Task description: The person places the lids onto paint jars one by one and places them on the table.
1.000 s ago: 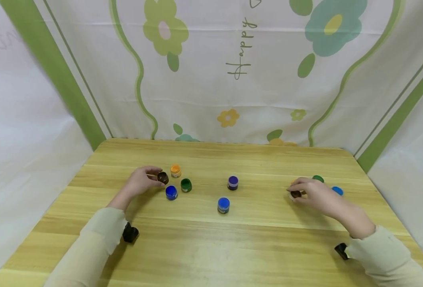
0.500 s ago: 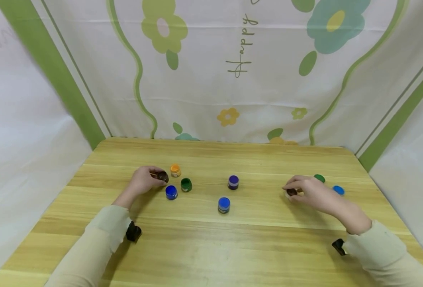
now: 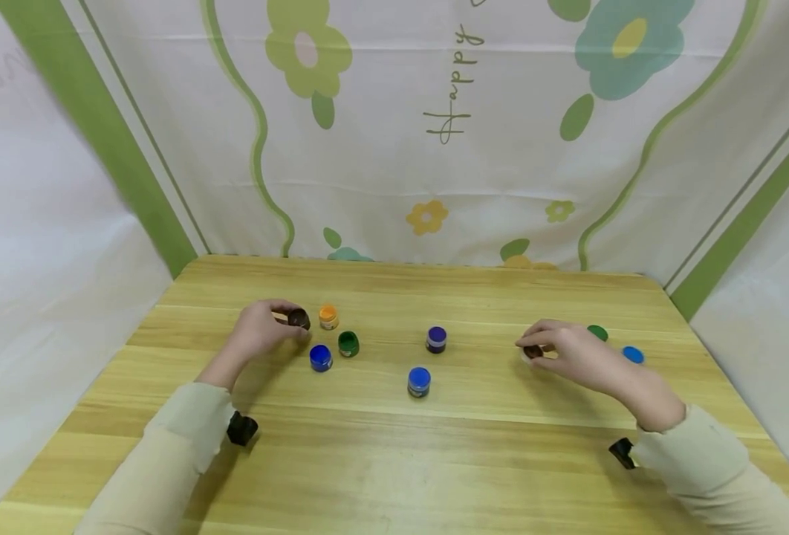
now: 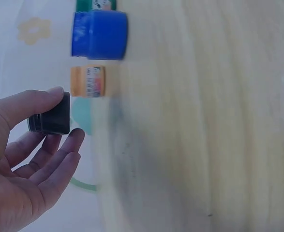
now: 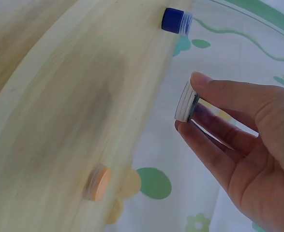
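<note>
- Two grips are engaged: at the left of the head view, your left hand [image 3: 264, 327] holds a small, dark brown, round-bodied jar [image 3: 298, 319] between thumb and fingers; right of centre, your right hand [image 3: 578, 355] pinches a small brown disc-shaped lid with a pale rim [image 3: 533, 352] by its edge.
- Both pieces look lifted off the pale, wood-grained table [image 3: 401, 461], judging by the wrist views.
- If your left grip tilts, the jar, which seems uncapped, could spill any paint inside; a slip of the thumb would be the likely cause.
- Your left fingertips lie close to the glossy blue jar [image 3: 321, 358] and the orange jar with a printed label [image 3: 328, 318]; a low sweep could knock either, or the dark green jar [image 3: 348, 344] just beside them.
- The lid is thin, so you may drop it if your pinch loosens; its rim looks clear and ribbed, probably plastic.
- Mid-frame, the purple jar [image 3: 437, 340] and the blue-topped jar [image 3: 419, 382] stand upright between your hands.
- Behind your right hand lie a flat green lid [image 3: 597, 333] and a flat blue lid [image 3: 633, 354]; pulling back low might scatter them.
</note>
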`<state>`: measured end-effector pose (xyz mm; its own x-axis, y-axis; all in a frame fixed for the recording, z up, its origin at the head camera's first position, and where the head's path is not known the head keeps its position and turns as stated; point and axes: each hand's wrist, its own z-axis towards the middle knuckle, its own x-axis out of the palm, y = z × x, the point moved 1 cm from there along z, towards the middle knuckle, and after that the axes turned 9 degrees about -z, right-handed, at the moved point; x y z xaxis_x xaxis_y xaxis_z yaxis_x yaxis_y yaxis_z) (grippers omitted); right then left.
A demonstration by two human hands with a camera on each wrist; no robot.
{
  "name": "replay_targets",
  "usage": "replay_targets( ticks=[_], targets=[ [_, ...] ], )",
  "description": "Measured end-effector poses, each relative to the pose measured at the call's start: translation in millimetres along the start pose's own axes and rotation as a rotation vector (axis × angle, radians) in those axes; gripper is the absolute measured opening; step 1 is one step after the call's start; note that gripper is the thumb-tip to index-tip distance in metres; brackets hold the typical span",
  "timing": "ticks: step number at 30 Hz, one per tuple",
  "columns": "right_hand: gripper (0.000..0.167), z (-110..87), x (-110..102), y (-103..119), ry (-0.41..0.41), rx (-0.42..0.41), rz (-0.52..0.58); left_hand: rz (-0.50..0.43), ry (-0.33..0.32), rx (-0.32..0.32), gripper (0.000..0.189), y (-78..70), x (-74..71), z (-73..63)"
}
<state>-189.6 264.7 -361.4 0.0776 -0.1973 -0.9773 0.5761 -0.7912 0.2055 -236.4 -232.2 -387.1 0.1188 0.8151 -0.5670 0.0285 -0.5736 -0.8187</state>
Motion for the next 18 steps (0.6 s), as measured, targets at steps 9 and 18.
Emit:
replay_targets(
  ticks=[9,18],
  targets=[
    [0.032,12.1,-9,15,-0.065,-0.072,-0.019,-0.067,0.016,0.049,0.047,-20.1,6.6,-2.8],
    [0.031,28.8,-13,29,-0.098,-0.135,-0.026,-0.115,0.102,0.077,0.046,-35.9,26.8,-8.1]
  ],
)
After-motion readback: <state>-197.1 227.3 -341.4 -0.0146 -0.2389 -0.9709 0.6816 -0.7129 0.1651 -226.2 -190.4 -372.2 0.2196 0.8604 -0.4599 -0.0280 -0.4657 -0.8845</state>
